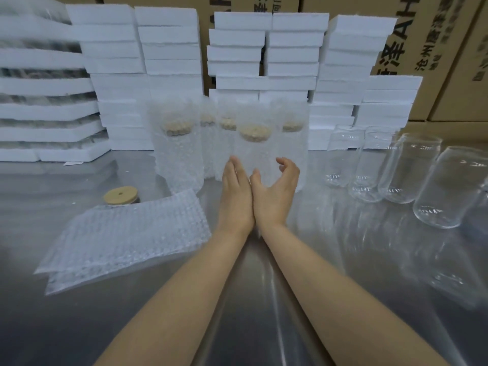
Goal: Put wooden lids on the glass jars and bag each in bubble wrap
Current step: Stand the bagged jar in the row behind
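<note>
- The front bagged jar [254,154] is stood upright on the metal table [253,299] at twelve o'clock from the hands; its long axis is vertical, and its wooden lid [254,132] is turned upward inside the wrap.
- Five bagged jars are counted in all; the other four are set upright, lids up, close behind and beside it, from eleven to one o'clock.
- The left hand [235,191] is held with fingers straight and together, nothing gripped; it is placed at the bag's lower left; contact cannot be told.
- The right hand [277,188] is held as an open cup, fingers loosely curved, thumb apart, nothing clasped; the heels of both hands are pressed together.
- Four bare glass jars [412,167] are stood upright, mouths up, from one to three o'clock; a fifth is cut by the right edge.
- One loose lid [120,195], with a centre hole, is laid flat at nine o'clock.
- A pile of flat bubble wrap bags [126,233] is laid at eight o'clock; its count cannot be told.
- White foam blocks [169,43] are stacked at the back; cardboard boxes [412,35] are seen behind them.
</note>
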The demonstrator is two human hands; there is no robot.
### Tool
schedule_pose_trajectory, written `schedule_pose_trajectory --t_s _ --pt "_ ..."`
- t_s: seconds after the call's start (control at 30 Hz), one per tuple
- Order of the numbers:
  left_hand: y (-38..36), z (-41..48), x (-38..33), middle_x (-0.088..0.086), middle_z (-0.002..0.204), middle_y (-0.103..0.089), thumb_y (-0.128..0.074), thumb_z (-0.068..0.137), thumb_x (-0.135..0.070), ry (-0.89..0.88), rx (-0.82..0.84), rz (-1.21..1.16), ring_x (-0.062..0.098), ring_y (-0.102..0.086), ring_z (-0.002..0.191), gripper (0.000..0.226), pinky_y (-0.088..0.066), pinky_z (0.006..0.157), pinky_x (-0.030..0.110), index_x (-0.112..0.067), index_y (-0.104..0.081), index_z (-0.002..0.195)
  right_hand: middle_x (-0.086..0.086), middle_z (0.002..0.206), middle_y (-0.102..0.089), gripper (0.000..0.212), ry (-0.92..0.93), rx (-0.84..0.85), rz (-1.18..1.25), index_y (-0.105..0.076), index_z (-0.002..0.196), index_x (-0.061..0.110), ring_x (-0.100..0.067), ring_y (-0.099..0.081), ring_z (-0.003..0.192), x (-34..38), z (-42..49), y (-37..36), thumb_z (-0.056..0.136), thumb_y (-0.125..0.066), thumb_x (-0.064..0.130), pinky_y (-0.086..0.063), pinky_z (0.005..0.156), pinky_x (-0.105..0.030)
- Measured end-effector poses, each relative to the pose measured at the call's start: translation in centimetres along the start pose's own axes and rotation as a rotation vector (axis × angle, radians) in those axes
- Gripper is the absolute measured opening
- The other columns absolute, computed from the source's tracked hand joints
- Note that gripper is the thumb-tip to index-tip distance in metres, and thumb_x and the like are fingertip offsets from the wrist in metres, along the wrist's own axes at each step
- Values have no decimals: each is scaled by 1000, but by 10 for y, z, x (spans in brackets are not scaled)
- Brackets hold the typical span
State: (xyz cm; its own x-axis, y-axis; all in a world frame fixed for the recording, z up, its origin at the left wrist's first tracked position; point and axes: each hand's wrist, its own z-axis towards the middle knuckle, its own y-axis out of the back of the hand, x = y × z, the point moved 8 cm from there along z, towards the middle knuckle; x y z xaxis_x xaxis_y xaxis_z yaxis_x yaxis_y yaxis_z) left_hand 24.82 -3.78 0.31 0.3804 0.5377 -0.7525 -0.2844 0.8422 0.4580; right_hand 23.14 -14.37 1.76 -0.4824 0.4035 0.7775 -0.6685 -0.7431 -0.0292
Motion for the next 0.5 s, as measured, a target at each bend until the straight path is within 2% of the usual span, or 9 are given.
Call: schedule_pose_trajectory --t_s 0.07,0.13,0.17,0.23,0.3,0.4,0.47,0.5 --pt "7 -18 -14 12 158 -16 -37 100 -25 -130 -2 188 25 -18 145 59 -19 116 33 -5 -14 151 7 104 -55 21 -22 38 -48 -53 100 19 -8 -53 93 3 -8 10 85 -68 21 -41 77 -16" --pt "11 -35 -25 13 146 -34 -47 97 -14 -241 43 294 25 -36 132 49 -36 107 35 -5 -33 143 7 84 -58 16 -99 118 -55 -51 84 23 -10 -56 77 3 -16 16 86 -66 19 -46 71 -28" --pt "13 -43 -28 12 137 -42 -49 95 -13 -274 79 300 24 -44 123 43 -42 99 37 -5 -41 137 8 75 -58 19 -143 150 -47 -49 78 24 -11 -56 71 2 -21 19 85 -65 17 -46 69 -29" --pt "18 -57 -32 11 122 -51 -48 93 -7 -281 143 254 24 -51 110 33 -45 90 39 -4 -52 126 10 65 -54 25 -219 190 -37 -47 70 26 -6 -53 63 1 -30 28 82 -65 13 -44 64 -26" --pt "22 -67 -30 11 117 -54 -46 91 -3 -249 198 259 25 -53 107 30 -43 89 40 -4 -57 119 10 62 -53 24 -280 201 -33 -49 69 23 -1 -49 57 1 -38 40 81 -66 11 -39 60 -19" --pt "26 -78 -27 9 112 -55 -48 90 -4 -236 248 302 25 -55 102 24 -44 88 39 -5 -64 108 10 60 -51 27 -305 132 -42 -48 65 23 -2 -47 56 0 -34 69 81 -65 8 -36 55 -11" --pt "27 -82 -25 8 109 -56 -49 91 -6 -229 257 318 26 -56 99 21 -45 86 39 -7 -65 104 5 66 -56 24 -309 52 -54 -50 67 20 -10 -51 63 -4 -23 95 82 -65 9 -39 60 -14" --pt "27 -84 -23 7 109 -56 -49 91 -8 -221 260 322 26 -57 98 20 -45 84 39 -8 -66 103 0 75 -61 19 -297 -2 -82 -52 71 18 -14 -53 69 -7 -16 111 83 -65 10 -41 65 -20"
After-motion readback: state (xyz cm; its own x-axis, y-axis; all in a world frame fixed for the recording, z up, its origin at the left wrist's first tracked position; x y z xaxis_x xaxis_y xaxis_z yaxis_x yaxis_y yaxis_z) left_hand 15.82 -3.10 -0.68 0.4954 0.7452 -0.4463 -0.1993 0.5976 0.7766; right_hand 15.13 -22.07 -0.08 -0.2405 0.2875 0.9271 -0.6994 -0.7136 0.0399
